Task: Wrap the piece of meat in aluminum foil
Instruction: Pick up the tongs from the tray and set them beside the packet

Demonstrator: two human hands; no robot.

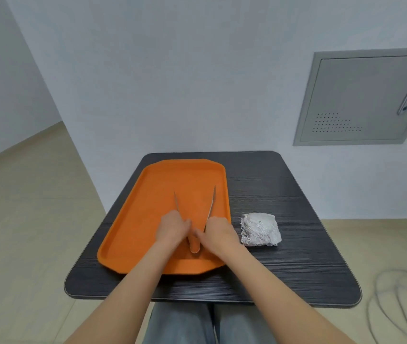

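A crumpled aluminum foil packet (260, 229) lies on the dark table, just right of the orange tray (147, 194); whatever it holds is hidden by the foil. Metal tongs (194, 244) lie on the tray with their two arms spread apart and pointing away from me. My left hand (172, 228) rests over the left arm of the tongs, and my right hand (218, 233) rests over the right arm, near the hinge end. Both hands touch the tongs; the fingers look curled around them. The right hand is a short gap from the foil packet.
The dark wood-grain table (296, 269) stands against a white wall. A grey metal wall cabinet (361, 98) is at the upper right. Cables (400, 294) lie on the floor to the right. My knees in jeans (197, 324) show below the table's near edge.
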